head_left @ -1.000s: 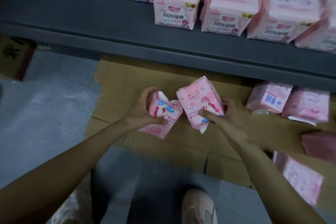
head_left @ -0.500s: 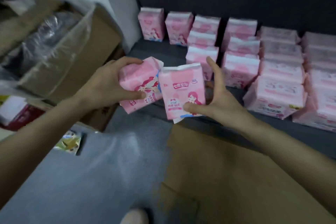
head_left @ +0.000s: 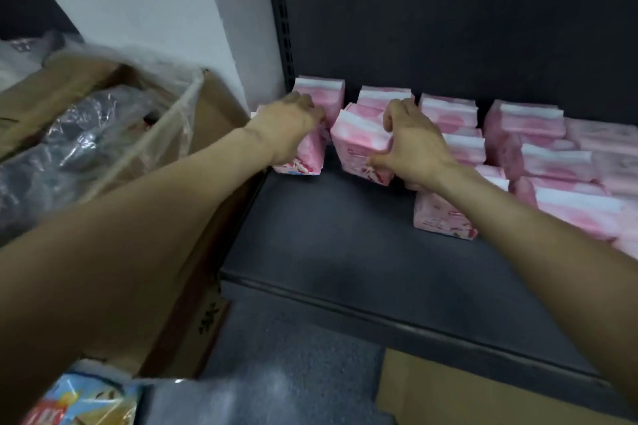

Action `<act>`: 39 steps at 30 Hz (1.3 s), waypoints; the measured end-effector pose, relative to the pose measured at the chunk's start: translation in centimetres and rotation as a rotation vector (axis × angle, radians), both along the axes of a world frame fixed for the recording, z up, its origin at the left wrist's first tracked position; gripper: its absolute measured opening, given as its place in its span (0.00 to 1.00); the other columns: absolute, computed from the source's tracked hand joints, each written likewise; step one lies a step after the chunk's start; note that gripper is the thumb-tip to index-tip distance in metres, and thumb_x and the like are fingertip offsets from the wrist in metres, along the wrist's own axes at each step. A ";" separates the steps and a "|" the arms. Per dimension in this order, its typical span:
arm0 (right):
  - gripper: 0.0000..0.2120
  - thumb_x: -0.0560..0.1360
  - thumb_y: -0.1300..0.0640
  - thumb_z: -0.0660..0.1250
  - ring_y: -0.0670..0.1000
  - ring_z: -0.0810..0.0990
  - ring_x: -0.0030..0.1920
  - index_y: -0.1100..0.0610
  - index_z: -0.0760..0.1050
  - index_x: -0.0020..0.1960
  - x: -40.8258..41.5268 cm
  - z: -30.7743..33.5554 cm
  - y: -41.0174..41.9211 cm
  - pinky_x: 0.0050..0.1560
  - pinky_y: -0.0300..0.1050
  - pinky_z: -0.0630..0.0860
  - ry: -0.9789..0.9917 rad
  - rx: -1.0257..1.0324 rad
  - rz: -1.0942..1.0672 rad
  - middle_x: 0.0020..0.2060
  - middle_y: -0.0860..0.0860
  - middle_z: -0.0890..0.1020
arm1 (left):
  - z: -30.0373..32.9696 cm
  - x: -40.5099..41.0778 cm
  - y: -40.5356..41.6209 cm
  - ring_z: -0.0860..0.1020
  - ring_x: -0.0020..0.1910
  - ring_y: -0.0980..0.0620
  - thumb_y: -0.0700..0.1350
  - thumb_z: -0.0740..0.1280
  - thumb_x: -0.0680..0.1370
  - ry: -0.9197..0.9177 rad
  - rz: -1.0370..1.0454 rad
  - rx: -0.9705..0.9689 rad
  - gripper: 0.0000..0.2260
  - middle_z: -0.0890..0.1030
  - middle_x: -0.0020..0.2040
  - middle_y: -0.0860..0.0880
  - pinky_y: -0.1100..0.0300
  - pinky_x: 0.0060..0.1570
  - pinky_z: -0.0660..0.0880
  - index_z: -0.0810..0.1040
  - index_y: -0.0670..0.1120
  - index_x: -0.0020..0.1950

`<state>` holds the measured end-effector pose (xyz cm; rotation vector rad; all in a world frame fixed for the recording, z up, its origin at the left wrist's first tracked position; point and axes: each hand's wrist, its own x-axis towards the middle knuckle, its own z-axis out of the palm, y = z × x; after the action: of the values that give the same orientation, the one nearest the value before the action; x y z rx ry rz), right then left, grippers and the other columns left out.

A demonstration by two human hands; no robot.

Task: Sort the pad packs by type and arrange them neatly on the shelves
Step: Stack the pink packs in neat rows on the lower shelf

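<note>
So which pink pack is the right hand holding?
Find the dark shelf and go to its back left corner. The right hand grips a pink pack standing second from the left. It alone leans, just ahead of the back row.

Your left hand holds a pack at shelf far left; right hand holds a 2nd pack just right. Stacked packs further right; carton left of shelf.
</note>
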<state>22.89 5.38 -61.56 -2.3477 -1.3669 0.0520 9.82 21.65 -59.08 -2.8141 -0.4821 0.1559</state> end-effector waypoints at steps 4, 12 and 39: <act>0.28 0.69 0.49 0.73 0.58 0.67 0.62 0.58 0.65 0.61 1.9 -0.1 1.4 0.56 0.51 0.65 -0.259 -0.351 -0.021 0.60 0.56 0.72 | -3.0 2.9 0.5 0.66 0.68 0.43 0.34 0.67 0.72 -0.016 -0.116 0.023 0.34 0.66 0.71 0.43 0.53 0.63 0.66 0.57 0.44 0.75; 0.38 0.65 0.38 0.72 0.58 0.69 0.63 0.53 0.65 0.69 2.9 0.2 2.7 0.63 0.52 0.64 -0.339 -0.370 -0.052 0.61 0.55 0.73 | -5.9 1.3 3.2 0.51 0.76 0.51 0.45 0.73 0.71 -0.286 0.123 -0.329 0.41 0.55 0.77 0.53 0.36 0.69 0.54 0.53 0.51 0.78; 0.11 0.73 0.58 0.61 0.58 0.82 0.40 0.56 0.79 0.51 -0.9 4.3 -13.2 0.40 0.48 0.75 -0.451 0.094 0.199 0.41 0.53 0.84 | -1.6 -1.0 -18.1 0.81 0.41 0.57 0.55 0.59 0.78 -0.900 -0.064 -0.631 0.12 0.83 0.40 0.57 0.57 0.42 0.75 0.80 0.51 0.51</act>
<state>22.01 -7.84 -57.21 -2.2177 -1.7635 -0.5003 8.80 3.57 -60.67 -3.3706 -0.5865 -1.2152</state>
